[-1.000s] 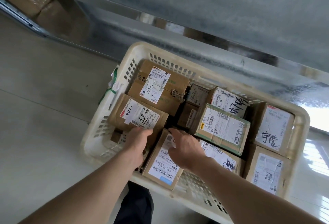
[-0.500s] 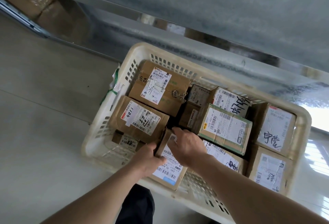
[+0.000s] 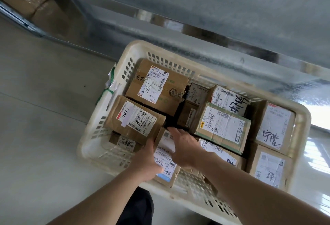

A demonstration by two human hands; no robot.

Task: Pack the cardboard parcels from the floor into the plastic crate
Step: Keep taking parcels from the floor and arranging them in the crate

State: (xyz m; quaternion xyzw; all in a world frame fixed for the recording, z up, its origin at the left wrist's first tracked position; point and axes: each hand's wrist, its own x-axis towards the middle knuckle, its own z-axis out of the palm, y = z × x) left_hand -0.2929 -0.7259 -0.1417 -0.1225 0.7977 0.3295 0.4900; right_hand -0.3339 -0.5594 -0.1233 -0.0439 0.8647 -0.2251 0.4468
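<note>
**A:** Where's the parcel sitting for you?

**B:** I have the small cardboard parcel [image 3: 165,155] at the near edge of the plastic crate [image 3: 223,82], tilted, its low end overhanging the near rim. It's wedged between the parcel marked 1186 [image 3: 135,119] on its left and a labelled parcel [image 3: 220,153] on its right.

**A:** And the grip?

**B:** My left hand [image 3: 146,162] has its grip on the parcel's left edge, thumb on the label, fingers curled under as far as I can judge. My right hand [image 3: 182,148] lies flat across the top, fingers straight, pressing rather than holding.

**A:** How will it handle?

**B:** Stiff box, probably light given its size. The glossy shipping label looks slippery, so I'd take hold on the bare cardboard edges, not the label face. Corners may crush if I force it into that gap.

**A:** Anything you can't make out?

**B:** Plenty. My hands cover most of the parcel's top, and I can't see how deep the dark gap beyond it is. The small box [image 3: 125,141] under the 1186 parcel is mostly hidden. The crate's near right corner runs behind my right forearm, and no parcels show on the floor [image 3: 44,135].
</note>
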